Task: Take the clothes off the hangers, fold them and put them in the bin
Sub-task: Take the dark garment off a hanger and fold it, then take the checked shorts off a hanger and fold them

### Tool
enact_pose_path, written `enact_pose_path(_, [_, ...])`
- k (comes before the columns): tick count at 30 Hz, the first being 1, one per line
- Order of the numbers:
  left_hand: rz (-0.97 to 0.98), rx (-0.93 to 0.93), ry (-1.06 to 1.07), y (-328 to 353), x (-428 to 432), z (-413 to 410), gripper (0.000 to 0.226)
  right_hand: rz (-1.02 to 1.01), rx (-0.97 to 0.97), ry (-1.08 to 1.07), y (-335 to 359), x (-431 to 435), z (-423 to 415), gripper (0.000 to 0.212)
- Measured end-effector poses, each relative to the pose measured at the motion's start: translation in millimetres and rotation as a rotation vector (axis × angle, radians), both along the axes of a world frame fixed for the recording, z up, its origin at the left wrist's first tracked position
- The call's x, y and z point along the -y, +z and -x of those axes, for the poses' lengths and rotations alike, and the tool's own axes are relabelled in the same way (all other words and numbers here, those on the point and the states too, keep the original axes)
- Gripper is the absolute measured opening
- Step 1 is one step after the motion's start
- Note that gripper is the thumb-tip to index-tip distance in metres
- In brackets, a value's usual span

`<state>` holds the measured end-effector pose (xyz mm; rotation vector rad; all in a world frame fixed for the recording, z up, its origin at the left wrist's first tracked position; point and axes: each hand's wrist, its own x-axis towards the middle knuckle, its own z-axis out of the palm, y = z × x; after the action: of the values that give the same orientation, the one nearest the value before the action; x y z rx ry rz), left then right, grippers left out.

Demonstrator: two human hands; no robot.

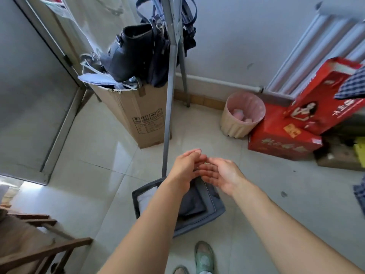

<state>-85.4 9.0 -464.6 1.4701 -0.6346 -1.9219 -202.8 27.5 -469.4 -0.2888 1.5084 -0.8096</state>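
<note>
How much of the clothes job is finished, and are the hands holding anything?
Some looks done: the grey bin on the floor already has dark folded clothes in it, with something white beside them. Right now the left hand and right hand are both open and empty above the bin. What's left: a checked cloth shows at the right edge, maybe still to fold. No hangers are in view.

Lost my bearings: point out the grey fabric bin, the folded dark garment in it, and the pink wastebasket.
grey fabric bin [214, 209]: head view, right side wall.
folded dark garment [194, 204]: head view, top fold.
pink wastebasket [234, 127]: head view, ribbed outer wall.
</note>
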Motion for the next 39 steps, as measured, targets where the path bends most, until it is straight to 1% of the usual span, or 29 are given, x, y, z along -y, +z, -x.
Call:
enact_pose_path(3, [0.060, -0.056, -0.003, 48, -17, 3, 0.023, 0.113, -0.035, 0.047, 52, -17, 6, 0.022])
enact_pose_path(4, [0.087, -0.064, -0.020, 70, -23, 7, 0.023, 0.151, -0.054, 0.057, 73, -25, 10, 0.023])
enact_pose_path(11, [0.233, -0.126, -0.146, 167, -62, 42, 0.022, 0.332, -0.227, 0.115, 177, -75, 55, 0.023])
enact_pose_path(19, [0.391, -0.173, -0.246, 253, -101, 101, 0.027, 0.482, -0.372, 0.137, 268, -116, 114, 0.021])
enact_pose_path(23, [0.434, -0.214, -0.280, 288, -120, 141, 0.022, 0.551, -0.441, 0.141, 302, -141, 154, 0.018])
enact_pose_path(26, [0.486, -0.180, -0.340, 305, -132, 171, 0.024, 0.608, -0.592, 0.143, 323, -157, 188, 0.017])
enact_pose_path(31, [0.542, -0.176, -0.450, 336, -161, 225, 0.020, 0.666, -0.802, 0.073, 361, -188, 248, 0.020])
enact_pose_path(34, [0.583, -0.189, -0.493, 350, -170, 250, 0.021, 0.751, -0.921, 0.004, 383, -200, 275, 0.020])
enact_pose_path(37, [0.614, -0.214, -0.511, 369, -175, 272, 0.022, 0.884, -1.162, -0.132, 412, -201, 297, 0.020])
enact_pose_path(39, [0.643, -0.226, -0.519, 379, -176, 286, 0.022, 0.938, -1.409, -0.255, 431, -200, 314, 0.014])
